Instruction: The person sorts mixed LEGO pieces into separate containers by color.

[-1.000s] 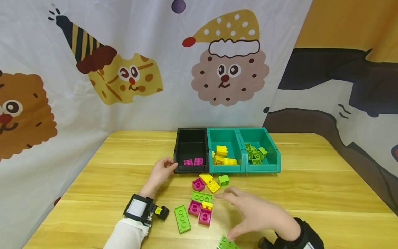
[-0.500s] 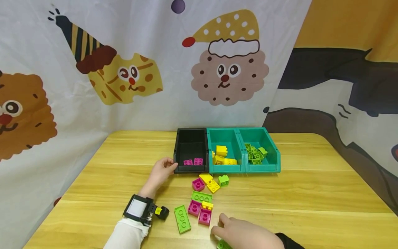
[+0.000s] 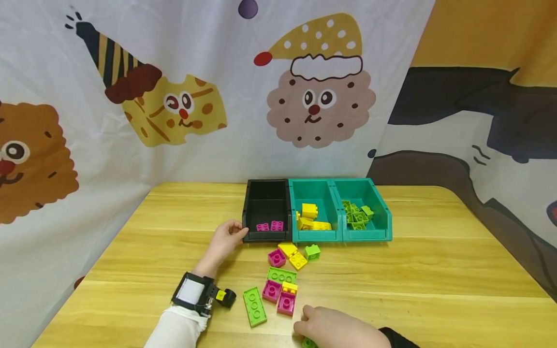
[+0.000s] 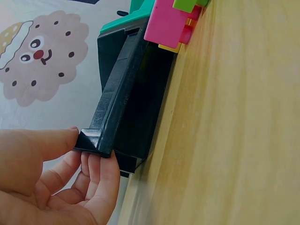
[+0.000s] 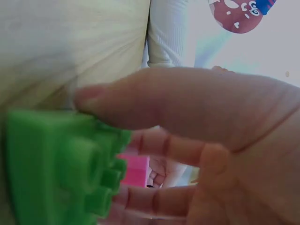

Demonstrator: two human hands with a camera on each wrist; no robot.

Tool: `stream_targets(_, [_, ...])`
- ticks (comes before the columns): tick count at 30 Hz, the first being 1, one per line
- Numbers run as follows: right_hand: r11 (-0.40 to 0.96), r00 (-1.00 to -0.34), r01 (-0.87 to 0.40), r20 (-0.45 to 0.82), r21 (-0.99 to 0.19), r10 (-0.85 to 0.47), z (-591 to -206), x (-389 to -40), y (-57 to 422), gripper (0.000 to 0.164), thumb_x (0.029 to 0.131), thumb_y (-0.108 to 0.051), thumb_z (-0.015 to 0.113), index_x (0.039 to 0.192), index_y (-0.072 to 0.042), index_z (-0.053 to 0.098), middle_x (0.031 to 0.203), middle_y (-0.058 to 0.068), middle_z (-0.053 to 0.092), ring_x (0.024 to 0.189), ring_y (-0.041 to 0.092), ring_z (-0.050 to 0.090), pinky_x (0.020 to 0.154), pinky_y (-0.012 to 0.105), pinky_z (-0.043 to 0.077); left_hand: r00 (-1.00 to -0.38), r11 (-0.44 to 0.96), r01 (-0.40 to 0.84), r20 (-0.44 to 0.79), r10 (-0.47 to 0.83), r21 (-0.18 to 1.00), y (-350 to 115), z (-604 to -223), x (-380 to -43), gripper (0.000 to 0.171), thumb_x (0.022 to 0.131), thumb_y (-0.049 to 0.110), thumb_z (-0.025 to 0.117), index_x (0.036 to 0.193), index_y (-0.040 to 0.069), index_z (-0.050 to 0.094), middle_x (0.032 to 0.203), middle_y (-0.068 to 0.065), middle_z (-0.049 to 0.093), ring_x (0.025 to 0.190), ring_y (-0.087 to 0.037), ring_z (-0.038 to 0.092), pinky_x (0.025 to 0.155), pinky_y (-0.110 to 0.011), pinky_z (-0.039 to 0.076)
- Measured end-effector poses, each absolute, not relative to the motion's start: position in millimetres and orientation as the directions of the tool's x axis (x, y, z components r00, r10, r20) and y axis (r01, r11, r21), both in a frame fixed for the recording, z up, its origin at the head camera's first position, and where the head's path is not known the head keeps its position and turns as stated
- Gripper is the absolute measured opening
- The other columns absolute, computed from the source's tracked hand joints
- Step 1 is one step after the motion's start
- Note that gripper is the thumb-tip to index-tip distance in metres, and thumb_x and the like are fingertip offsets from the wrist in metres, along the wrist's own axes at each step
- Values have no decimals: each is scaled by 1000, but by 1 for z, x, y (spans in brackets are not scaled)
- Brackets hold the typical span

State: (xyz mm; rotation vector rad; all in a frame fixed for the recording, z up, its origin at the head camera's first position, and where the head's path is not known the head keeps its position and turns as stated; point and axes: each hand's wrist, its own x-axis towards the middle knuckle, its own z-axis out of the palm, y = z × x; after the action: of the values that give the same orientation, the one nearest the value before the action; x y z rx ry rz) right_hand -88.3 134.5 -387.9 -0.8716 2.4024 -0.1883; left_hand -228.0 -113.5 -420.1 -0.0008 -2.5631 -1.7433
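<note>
My left hand (image 3: 224, 241) pinches the front left corner of the black bin (image 3: 267, 237), thumb on one side of the rim and fingers beneath it in the left wrist view. At the near edge of the head view, my right hand (image 3: 335, 327) is over a green toy brick (image 3: 309, 342), mostly hidden under the fingers. The right wrist view shows this brick's studs up close, the thumb (image 5: 122, 101) at its end and the fingers on its far side. Two magenta bricks (image 3: 276, 225) lie in the black bin.
Two teal bins, one with yellow bricks (image 3: 309, 210) and one with green bricks (image 3: 359, 218), adjoin the black bin. Loose magenta, yellow and green bricks lie in front, among them a long green brick (image 3: 254, 307). A printed cloth (image 3: 243, 159) hangs behind the table (image 3: 417, 270).
My right hand has come down and toward the near edge, its spread fingers closing around the green brick. The left hand stays at the black bin's corner.
</note>
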Motion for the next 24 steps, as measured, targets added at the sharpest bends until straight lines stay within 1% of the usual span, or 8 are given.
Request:
stream_targets(2, [767,-631,-539,-437,-347,-641,-385,-89,136,28,80,-45,70,104,-30,65,85,-13,54,68,2,46,64,19,48,-999,371,20,32,-26,928,-114,-421,-228,14,90,9,62,94,-4,57,81,-8,55,70,-13,52,70,-30,55])
stream_targets(5, [757,-675,-505,-357,-415,-646,-376,-89,141,30,79,-41,73,107,-32,65,89,-15,53,72,1,47,68,19,49,-999,377,19,32,-27,926,-113,-421,-228,15,90,9,63,94,-4,58,81,-8,55,70,-13,52,70,-30,55])
stream_targets(9, [691,-744,-533,-120,-488,-658,-363,-92,151,33,77,-22,77,106,-26,65,94,-13,54,79,0,49,72,21,51,-999,381,21,34,-27,924,-113,-421,-228,15,90,9,63,95,-4,58,82,-9,55,70,-14,52,70,-31,55])
stream_targets(13, [640,-779,-569,89,-516,-621,-355,-97,159,31,73,-8,77,99,-18,63,102,-8,57,87,6,55,77,24,54,-999,380,23,35,-25,925,-114,-421,-228,15,90,9,63,95,-4,58,81,-9,55,69,-14,52,70,-31,55])
stream_targets(16, [632,-806,-561,179,-535,-564,-352,-101,164,31,72,-5,76,96,-16,61,100,-7,56,85,8,54,73,24,54,-999,373,24,35,-23,927,-114,-422,-228,15,90,9,63,95,-4,58,81,-9,55,69,-14,52,70,-31,55])
stream_targets(19, [631,-822,-558,252,-538,-511,-351,-104,167,33,70,-3,77,96,-15,61,96,-7,54,80,7,49,63,21,51,-999,368,25,35,-22,929,-115,-422,-229,15,90,8,63,95,-4,58,80,-8,55,69,-13,52,70,-30,55])
stream_targets(22, [631,-826,-559,299,-538,-477,-351,-105,169,35,69,-1,78,97,-15,62,95,-6,52,80,8,48,59,19,49,-999,371,24,36,-23,928,-115,-422,-229,15,90,9,63,95,-4,58,80,-8,54,69,-13,52,69,-30,55])
stream_targets(24, [631,-830,-555,311,-542,-463,-350,-106,170,35,69,0,78,97,-14,62,95,-5,51,82,9,48,60,18,49,-999,372,25,36,-24,928,-114,-422,-229,15,90,9,63,95,-4,58,80,-8,54,68,-13,52,69,-31,55])
